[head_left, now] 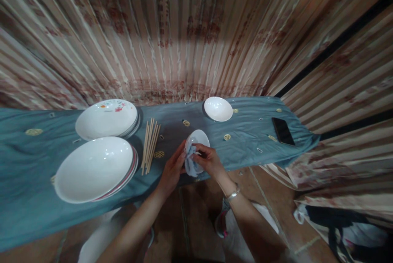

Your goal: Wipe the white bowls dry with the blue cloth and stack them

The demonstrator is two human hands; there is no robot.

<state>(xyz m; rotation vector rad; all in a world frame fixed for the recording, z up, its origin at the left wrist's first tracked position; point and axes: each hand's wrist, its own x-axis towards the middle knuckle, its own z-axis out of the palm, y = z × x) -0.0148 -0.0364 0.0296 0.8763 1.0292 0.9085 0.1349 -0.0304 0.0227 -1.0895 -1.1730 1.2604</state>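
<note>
A small white bowl (202, 137) is tilted up near the front edge of the cloth-covered table. My left hand (172, 167) grips its left side, with the fingers partly hidden behind it. In my right hand (209, 159) is a light blue cloth (190, 165), pinched and pressed against the bowl. The cloth hangs over the bowl's left rim, close to my left thumb. Another white bowl (218, 109) sits farther back on the table, to the right. Left of my hands lies a row of several wooden chopsticks (150, 144).
At the left stand a stack of white plates with a flower print (106, 119) and, nearer, a stack of large white dishes (95, 169). A black phone (283, 131) lies at the right on the blue-green tablecloth (245, 140). A pleated curtain (184, 58) hangs behind the table.
</note>
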